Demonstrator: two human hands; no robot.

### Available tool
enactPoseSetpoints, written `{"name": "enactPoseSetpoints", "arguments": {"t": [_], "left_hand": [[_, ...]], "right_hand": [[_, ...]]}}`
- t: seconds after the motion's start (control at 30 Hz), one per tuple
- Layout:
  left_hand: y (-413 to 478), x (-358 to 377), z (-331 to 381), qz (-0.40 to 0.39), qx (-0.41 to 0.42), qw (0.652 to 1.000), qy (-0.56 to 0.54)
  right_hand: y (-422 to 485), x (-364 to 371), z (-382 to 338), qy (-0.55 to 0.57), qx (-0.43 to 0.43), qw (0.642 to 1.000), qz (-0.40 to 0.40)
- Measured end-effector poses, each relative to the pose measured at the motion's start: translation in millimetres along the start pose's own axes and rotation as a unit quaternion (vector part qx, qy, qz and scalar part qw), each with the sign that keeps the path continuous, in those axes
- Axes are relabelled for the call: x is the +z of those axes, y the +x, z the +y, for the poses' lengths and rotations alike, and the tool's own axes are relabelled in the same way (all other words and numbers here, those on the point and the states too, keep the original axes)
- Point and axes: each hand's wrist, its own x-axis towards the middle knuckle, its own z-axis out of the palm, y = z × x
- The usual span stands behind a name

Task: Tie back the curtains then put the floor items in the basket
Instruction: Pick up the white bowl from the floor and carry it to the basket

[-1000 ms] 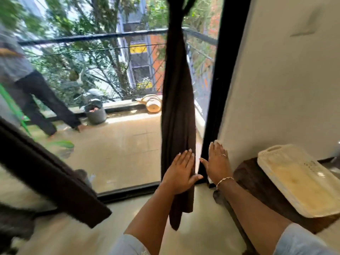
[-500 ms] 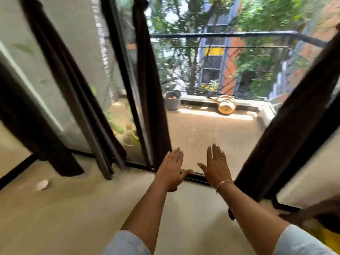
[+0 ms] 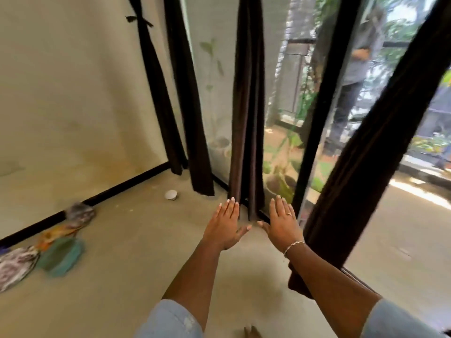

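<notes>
L hand [image 3: 225, 225] & R hand [image 3: 283, 226] are stretched out side by side, fingers straight, palms down, holding nothing; thumbs nearly meet. Middle curtain [image 3: 247, 106] hangs just beyond the fingertips, hem btwn the 2 hands; can't tell if touching. Right curtain [image 3: 380, 142] slants down behind the R forearm. Corner curtain [image 3: 158, 93] hangs further left by the wall [image 3: 73, 93]. Floor items lie well left of L hand: small white bowl [image 3: 170, 195] near the curtains, blurred coloured cloths [image 3: 61, 250] along the skirting.
</notes>
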Motion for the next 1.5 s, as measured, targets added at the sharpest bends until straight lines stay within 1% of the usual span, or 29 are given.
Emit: {"name": "enactPoseSetpoints", "arguments": {"t": [0.2,0.3,0.47,0.67,0.87,1.0,1.1,1.27,1.4,1.5], "left_hand": [[64.0,-27.8,-81.7,0.008,-0.069,0.997,-0.018],[92.9,-40.8,-123.2,0.014,-0.111,0.993,-0.028],[112.8,-43.7,-188.1,0.025,-0.157,0.987,-0.035],[138.8,-38.4,-278.5,0.019,-0.181,0.982,-0.047],[178.5,-48.0,-400.8,0.017,-0.195,0.979,-0.053],[203.3,-57.4,-480.7,-0.012,-0.184,0.981,-0.055],[227.3,-59.1,-529.8,-0.023,-0.179,0.982,-0.053],[274.7,-49.9,-578.7,-0.058,-0.154,0.985,-0.051],[327.7,-39.2,-611.2,-0.074,-0.122,0.989,-0.043],[372.5,-34.1,-636.2,-0.101,-0.100,0.989,-0.032]], "right_hand": [[112.0,-7.1,-39.9,0.002,-0.077,0.997,-0.019],[168.0,-10.5,-59.9,-0.011,-0.114,0.993,-0.007],[230.2,-3.3,-111.3,-0.008,-0.161,0.987,-0.027],[309.6,20.1,-173.1,-0.015,-0.182,0.982,-0.038],[400.6,47.7,-258.5,0.008,-0.169,0.984,-0.050],[455.2,57.3,-322.9,0.034,-0.141,0.987,-0.071],[491.4,62.7,-354.3,0.060,-0.126,0.987,-0.081],[542.4,75.7,-368.9,0.053,-0.095,0.991,-0.083],[591.3,94.1,-365.5,0.037,-0.079,0.991,-0.097],[635.8,106.3,-365.6,0.036,-0.055,0.993,-0.100]]}}
